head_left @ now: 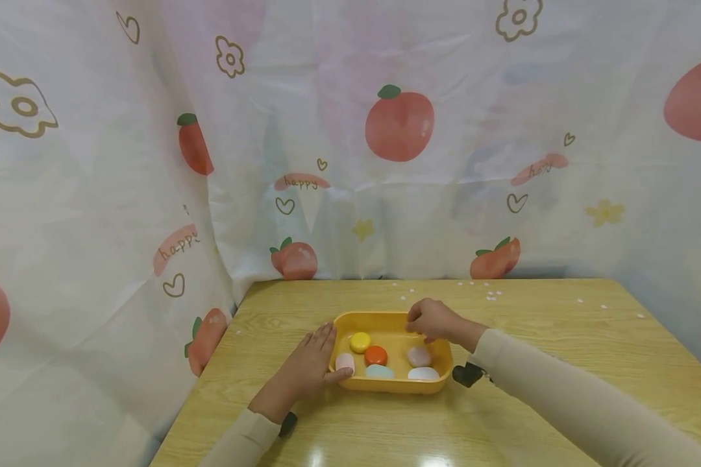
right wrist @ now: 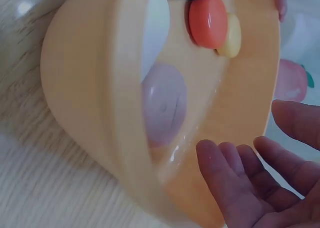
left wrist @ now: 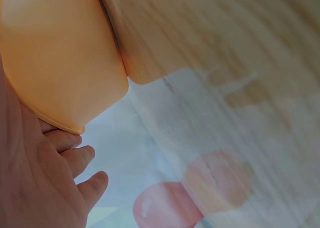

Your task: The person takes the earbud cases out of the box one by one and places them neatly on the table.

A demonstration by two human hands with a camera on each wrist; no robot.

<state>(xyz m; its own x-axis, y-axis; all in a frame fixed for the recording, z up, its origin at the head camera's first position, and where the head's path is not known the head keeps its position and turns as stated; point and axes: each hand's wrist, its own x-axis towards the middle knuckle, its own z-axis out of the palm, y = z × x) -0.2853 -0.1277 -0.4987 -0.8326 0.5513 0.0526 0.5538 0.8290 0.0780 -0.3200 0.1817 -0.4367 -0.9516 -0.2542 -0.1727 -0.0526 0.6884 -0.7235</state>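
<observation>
A yellow-orange plastic tray [head_left: 394, 387] stands on the table with several smooth rounded pieces inside. These are a yellow one [head_left: 360, 342], an orange-red one [head_left: 376, 355], a pale pink one [head_left: 345, 363], a pale blue-green one [head_left: 380, 371], a white one [head_left: 423, 373] and a greyish-mauve one [head_left: 419, 356]. My left hand [head_left: 311, 364] rests on the tray's left end, fingers extended along the rim, thumb near the front corner. Over the back right part hovers my right hand [head_left: 435, 319]. In the right wrist view its fingers [right wrist: 216, 175] are loosely bent, with nothing visible between them and the thumb.
Small white bits [head_left: 492, 296] are scattered along the far side of the wooden table [head_left: 531, 415]. A white curtain [head_left: 350, 130] printed with fruit, hearts and flowers hangs behind the table and at both sides.
</observation>
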